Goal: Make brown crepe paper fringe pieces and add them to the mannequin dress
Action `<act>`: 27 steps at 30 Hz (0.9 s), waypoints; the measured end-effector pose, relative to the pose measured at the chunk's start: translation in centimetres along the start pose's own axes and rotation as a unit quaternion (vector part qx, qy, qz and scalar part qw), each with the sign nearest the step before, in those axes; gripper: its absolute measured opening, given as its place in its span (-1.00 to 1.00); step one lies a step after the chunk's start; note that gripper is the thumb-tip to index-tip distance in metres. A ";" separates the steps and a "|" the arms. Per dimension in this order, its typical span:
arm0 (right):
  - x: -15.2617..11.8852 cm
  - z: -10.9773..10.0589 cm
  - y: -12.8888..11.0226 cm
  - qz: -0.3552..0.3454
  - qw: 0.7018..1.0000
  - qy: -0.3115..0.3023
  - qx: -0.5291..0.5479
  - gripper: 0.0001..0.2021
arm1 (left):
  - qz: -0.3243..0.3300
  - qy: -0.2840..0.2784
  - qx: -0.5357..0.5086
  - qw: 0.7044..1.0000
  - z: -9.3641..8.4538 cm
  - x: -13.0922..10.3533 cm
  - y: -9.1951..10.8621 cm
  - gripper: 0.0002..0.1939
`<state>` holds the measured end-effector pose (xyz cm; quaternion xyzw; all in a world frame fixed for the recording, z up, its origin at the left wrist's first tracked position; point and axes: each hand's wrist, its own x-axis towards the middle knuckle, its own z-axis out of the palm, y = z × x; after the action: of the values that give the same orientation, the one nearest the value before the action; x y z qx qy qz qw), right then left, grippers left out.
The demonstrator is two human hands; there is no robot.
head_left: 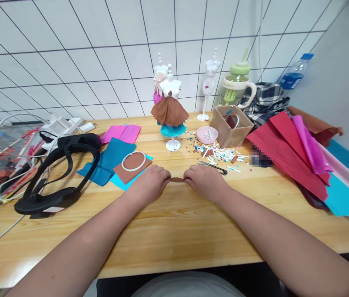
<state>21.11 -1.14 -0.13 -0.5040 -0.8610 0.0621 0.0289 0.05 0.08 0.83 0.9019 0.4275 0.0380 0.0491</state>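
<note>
Between my hands a narrow folded strip of brown paper (177, 179) is held level, just above or on the wooden table. My left hand (154, 180) is closed on its left end, and my right hand (201, 180) pinches the right end. Just beyond the right hand lie small thread snips (214, 167). Left of my left hand, a white ring (134, 161) rests on a square of brown paper (127, 175), with blue sheets under and beside it. Straight ahead stands a small white dress form (171, 87) wearing a brown paper skirt (170, 111) over a turquoise frilled layer (173, 130).
Paper scraps (222, 153) lie around a pink bowl (207, 135) and a cardboard box (232, 126). Coloured paper sheets (288, 152) spread at the right. A black headset strap (59, 202) and cables occupy the left. A green-lidded cup (237, 84) stands by the tiled wall.
</note>
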 end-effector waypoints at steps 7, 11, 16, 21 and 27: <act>-0.5 -0.5 -0.2 -0.003 0.999 0.044 0.017 -0.76 | 0.029 0.047 0.031 0.998 0.4 0.2 -0.7 -0.78; -1.2 -1.1 -1.4 -0.009 0.987 0.145 0.063 -0.69 | 0.061 0.072 0.075 0.993 0.0 -0.1 0.6 -0.83; -1.6 -1.4 -2.6 -0.046 0.989 0.136 0.026 -0.76 | 0.089 0.066 0.092 0.990 -0.5 -0.7 2.2 -0.87; -1.4 -1.3 -2.5 -0.076 0.988 0.131 -0.011 -0.79 | 0.090 0.067 0.079 0.991 -1.2 -0.8 2.8 -0.81; -1.6 -2.0 -2.3 -0.037 0.967 0.220 0.119 -0.82 | 0.041 0.165 -0.066 0.983 -2.0 -0.9 2.6 -0.81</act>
<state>20.14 -3.43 2.15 -0.4660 -0.8378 0.0502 0.2798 1.28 -2.19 3.11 0.8946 0.3894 0.2165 0.0356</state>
